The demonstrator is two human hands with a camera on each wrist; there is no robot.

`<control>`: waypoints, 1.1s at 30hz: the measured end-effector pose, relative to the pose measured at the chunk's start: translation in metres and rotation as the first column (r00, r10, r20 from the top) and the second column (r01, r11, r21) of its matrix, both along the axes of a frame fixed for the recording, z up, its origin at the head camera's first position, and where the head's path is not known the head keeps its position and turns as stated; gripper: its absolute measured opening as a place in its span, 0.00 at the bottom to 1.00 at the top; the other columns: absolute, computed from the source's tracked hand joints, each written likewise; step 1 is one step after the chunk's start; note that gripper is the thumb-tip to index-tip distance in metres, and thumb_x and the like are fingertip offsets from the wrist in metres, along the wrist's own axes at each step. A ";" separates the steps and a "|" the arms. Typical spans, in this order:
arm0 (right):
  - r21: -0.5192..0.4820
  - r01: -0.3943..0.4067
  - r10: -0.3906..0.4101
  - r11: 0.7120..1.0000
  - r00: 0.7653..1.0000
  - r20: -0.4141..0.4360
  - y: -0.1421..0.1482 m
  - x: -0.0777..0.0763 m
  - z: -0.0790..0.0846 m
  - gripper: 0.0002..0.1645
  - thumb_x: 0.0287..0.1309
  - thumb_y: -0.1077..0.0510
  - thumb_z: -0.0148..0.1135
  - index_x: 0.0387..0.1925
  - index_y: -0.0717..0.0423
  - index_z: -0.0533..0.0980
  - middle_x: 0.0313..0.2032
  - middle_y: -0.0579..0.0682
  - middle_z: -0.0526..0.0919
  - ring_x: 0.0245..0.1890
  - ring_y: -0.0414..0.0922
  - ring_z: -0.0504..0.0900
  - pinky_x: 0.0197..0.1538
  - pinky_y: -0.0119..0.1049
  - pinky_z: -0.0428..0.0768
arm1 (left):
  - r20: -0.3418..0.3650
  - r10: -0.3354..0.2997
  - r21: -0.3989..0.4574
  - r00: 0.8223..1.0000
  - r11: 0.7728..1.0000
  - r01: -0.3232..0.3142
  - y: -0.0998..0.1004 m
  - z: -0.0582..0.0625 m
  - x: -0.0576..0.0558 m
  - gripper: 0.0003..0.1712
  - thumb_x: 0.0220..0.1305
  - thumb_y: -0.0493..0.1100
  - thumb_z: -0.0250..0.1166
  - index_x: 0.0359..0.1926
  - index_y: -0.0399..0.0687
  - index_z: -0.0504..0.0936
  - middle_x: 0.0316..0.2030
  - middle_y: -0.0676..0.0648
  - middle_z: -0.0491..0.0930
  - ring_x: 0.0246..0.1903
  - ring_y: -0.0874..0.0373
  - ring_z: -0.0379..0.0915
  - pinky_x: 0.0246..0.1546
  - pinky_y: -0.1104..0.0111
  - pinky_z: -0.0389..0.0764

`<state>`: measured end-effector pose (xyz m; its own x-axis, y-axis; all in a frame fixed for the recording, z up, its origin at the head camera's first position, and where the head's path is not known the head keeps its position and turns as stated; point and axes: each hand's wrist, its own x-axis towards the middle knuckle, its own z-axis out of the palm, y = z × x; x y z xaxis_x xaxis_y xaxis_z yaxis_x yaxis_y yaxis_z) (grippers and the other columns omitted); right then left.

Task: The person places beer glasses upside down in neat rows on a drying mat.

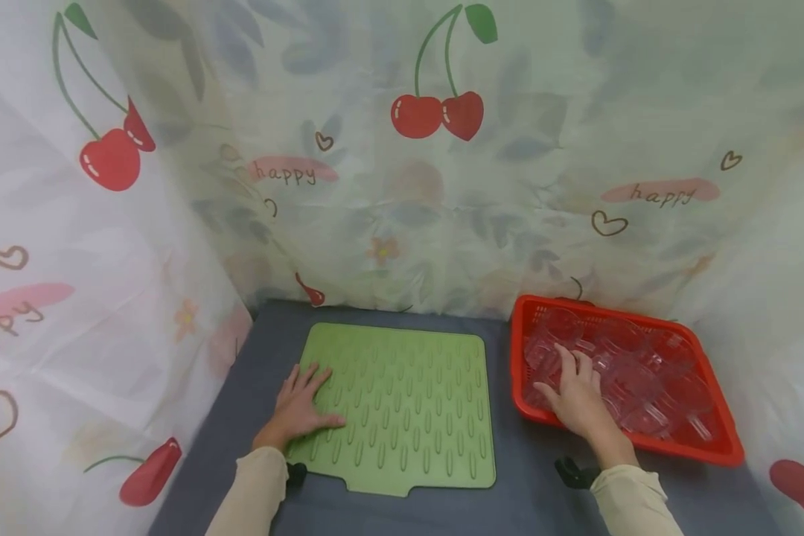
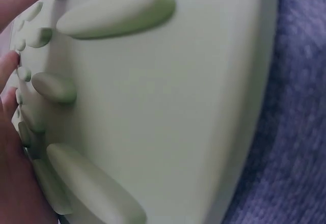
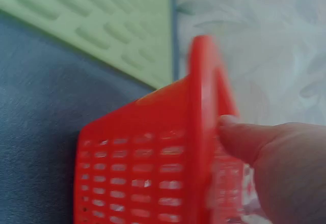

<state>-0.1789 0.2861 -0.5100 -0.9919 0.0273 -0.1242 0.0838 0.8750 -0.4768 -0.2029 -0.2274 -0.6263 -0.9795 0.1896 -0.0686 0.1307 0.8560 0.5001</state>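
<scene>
A light green draining mat [image 1: 402, 402] with rows of raised oval ridges lies flat on the dark cloth. My left hand [image 1: 298, 409] rests on its left side with the fingers spread; in the left wrist view the ridges [image 2: 117, 12] show large beside the fingers. To the right, a red plastic basket [image 1: 729, 417] holds several clear, round-rimmed cups [image 1: 633, 380]. My right hand [image 1: 579, 394] reaches over the basket's near left part, thumb and fingers apart above the cups. In the right wrist view, the thumb shows by the basket's rim [image 3: 201, 102].
Dark grey cloth [image 1: 509, 476] covers the table. White curtains [image 1: 402, 223] printed with cherries, hearts and the word happy hang behind and on both sides. The basket stands close to the back curtain. Dark wrist straps [image 1: 572, 473] show at both sleeves.
</scene>
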 end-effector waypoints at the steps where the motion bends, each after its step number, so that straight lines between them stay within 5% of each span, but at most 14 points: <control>1: 0.000 0.001 -0.001 1.000 1.000 0.005 0.000 0.000 0.001 0.59 0.63 0.47 0.69 0.80 0.57 0.42 0.73 0.73 0.46 0.69 0.76 0.51 0.60 0.79 0.67 | 0.001 -0.003 -0.001 1.000 1.000 0.003 0.000 0.000 0.000 0.66 0.43 0.74 0.76 0.79 0.55 0.60 0.81 0.39 0.50 0.80 0.30 0.32 0.75 0.30 0.43; 19: 0.011 0.059 -0.059 0.998 0.998 0.033 0.000 0.001 0.021 0.63 0.54 0.42 0.76 0.79 0.58 0.50 0.71 0.74 0.53 0.67 0.74 0.62 0.58 0.75 0.72 | -0.025 0.023 0.052 0.999 0.998 -0.021 0.001 -0.002 0.006 0.66 0.40 0.72 0.79 0.78 0.55 0.64 0.80 0.39 0.52 0.80 0.30 0.34 0.74 0.29 0.44; 33: 0.049 0.028 -0.023 0.998 0.996 -0.091 -0.005 0.006 0.052 0.58 0.51 0.46 0.79 0.76 0.57 0.58 0.65 0.72 0.62 0.60 0.70 0.69 0.53 0.71 0.79 | 0.019 0.031 0.031 0.999 0.999 -0.031 0.000 -0.003 0.001 0.66 0.41 0.76 0.76 0.79 0.60 0.61 0.82 0.44 0.48 0.81 0.33 0.29 0.74 0.29 0.44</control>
<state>-0.1733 0.2812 -0.4576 -0.9979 0.0570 -0.0317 0.0651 0.8963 -0.4387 -0.2014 -0.2274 -0.6292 -0.9835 0.1616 -0.0817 0.0946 0.8434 0.5290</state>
